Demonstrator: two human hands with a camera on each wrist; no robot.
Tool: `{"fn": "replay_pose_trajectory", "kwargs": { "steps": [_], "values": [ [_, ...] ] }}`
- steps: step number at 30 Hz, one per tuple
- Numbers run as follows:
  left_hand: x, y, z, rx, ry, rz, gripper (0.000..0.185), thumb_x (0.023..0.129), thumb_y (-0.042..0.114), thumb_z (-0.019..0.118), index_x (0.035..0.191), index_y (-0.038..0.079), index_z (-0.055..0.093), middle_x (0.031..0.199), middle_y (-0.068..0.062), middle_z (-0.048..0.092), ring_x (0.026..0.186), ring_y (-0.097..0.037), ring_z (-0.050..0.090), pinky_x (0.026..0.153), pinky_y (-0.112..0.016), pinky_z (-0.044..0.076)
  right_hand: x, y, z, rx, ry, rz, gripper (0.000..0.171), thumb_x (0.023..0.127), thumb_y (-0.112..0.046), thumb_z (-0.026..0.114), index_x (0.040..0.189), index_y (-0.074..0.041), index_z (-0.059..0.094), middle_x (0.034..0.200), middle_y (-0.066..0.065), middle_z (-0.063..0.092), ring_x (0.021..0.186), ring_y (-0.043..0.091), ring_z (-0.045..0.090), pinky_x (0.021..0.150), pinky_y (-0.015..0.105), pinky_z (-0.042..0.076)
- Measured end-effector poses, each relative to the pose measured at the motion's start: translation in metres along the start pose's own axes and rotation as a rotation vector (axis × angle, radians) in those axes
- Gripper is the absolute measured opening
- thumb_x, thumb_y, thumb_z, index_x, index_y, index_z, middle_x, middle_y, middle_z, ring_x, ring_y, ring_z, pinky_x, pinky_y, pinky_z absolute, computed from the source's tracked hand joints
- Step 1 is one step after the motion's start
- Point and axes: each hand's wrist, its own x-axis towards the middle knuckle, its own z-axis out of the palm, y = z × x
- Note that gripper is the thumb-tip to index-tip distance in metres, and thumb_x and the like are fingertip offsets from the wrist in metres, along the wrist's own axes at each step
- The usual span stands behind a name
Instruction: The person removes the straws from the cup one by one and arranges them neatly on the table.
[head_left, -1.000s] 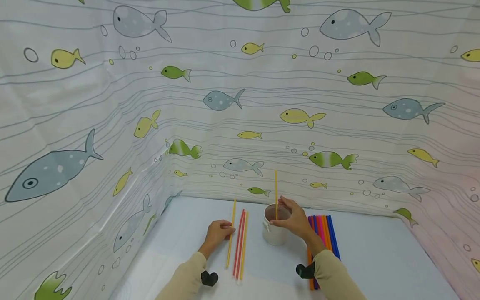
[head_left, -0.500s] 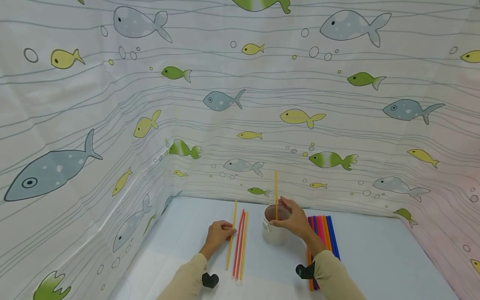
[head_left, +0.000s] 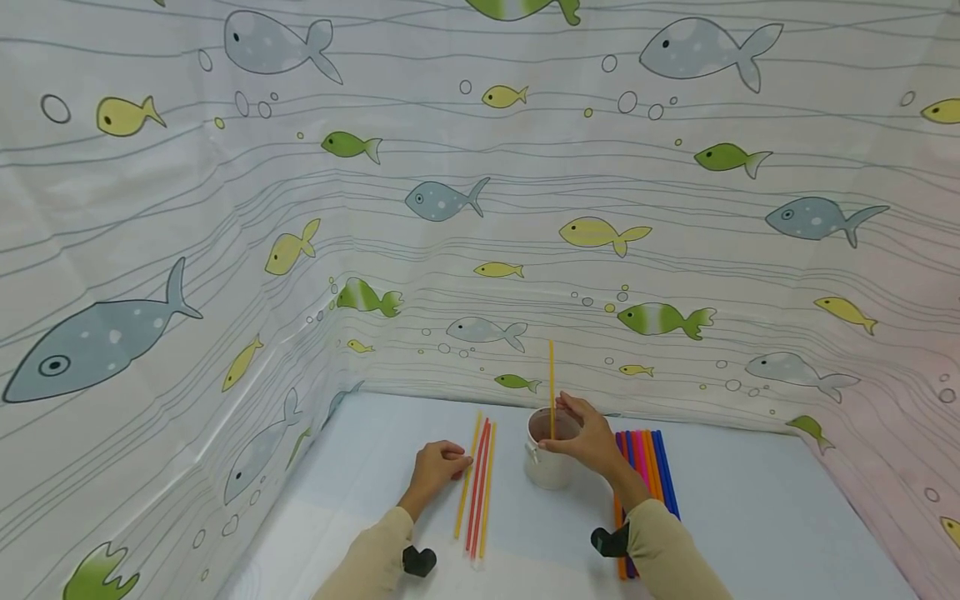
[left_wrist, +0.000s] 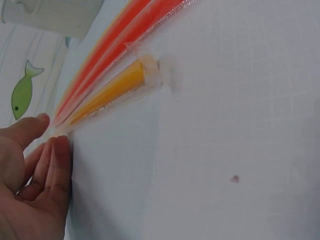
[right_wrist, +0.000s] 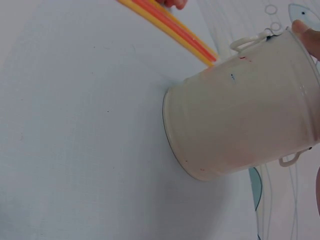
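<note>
The right hand (head_left: 592, 442) grips the white cup's (head_left: 550, 471) rim near the desk's (head_left: 750, 517) far edge, steadying it around an upright yellow straw (head_left: 552, 387). The left hand (head_left: 437, 468) pinches a wrapped yellow straw (head_left: 467, 487) lying flat, at the edge of its bundle, so it comes away singly

The curtain (head_left: 675, 275) hung round the table is white with thin wavy grey lines, little bubble rings and cartoon fish in grey-blue, yellow and green. The table top (head_left: 750, 517) is a pale blue, the small bucket (head_left: 549, 471) is off-white with a brownish inside, and a yellow straw (head_left: 552, 379) stands up out of it. Left of the bucket lie yellow and red-orange straws (head_left: 478, 492), right of it a bundle of straws (head_left: 651, 467) in purple, pink, orange and blue, and both sleeves (head_left: 375, 558) are beige.
</note>
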Motion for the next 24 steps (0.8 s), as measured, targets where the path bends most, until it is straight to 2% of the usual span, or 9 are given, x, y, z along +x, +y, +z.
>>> {"fn": "replay_pose_trajectory", "kwargs": {
  "steps": [8,13,24],
  "values": [
    [0.0,0.001,0.0,-0.014,0.004,-0.038,0.023,0.081,0.012,0.08,0.094,-0.004,0.07,0.074,-0.004,0.067,0.062,-0.012,0.066,0.057,-0.025,0.057,-0.001,-0.003,0.0,0.006,-0.002,-0.015,0.1,0.065,-0.029,0.092,0.147,-0.005,0.04,0.137,0.011,0.052,0.128,0.028,0.048,0.111,0.046,0.033],
    [-0.001,0.002,0.0,-0.008,0.001,-0.039,0.023,0.081,0.012,0.08,0.095,-0.004,0.07,0.075,-0.004,0.067,0.063,-0.011,0.065,0.057,-0.024,0.057,-0.002,-0.002,0.0,0.002,0.002,-0.028,0.101,0.065,-0.03,0.093,0.147,-0.002,0.041,0.137,0.012,0.052,0.127,0.029,0.049,0.11,0.047,0.034],
    [0.004,0.012,-0.002,0.029,0.034,-0.001,0.025,0.083,0.011,0.078,0.099,-0.006,0.07,0.076,-0.005,0.068,0.063,-0.016,0.065,0.056,-0.024,0.055,-0.001,-0.003,0.0,0.001,0.002,0.0,0.1,0.066,-0.029,0.092,0.147,-0.002,0.04,0.136,0.007,0.053,0.127,0.026,0.049,0.111,0.045,0.034]
  ]
}}
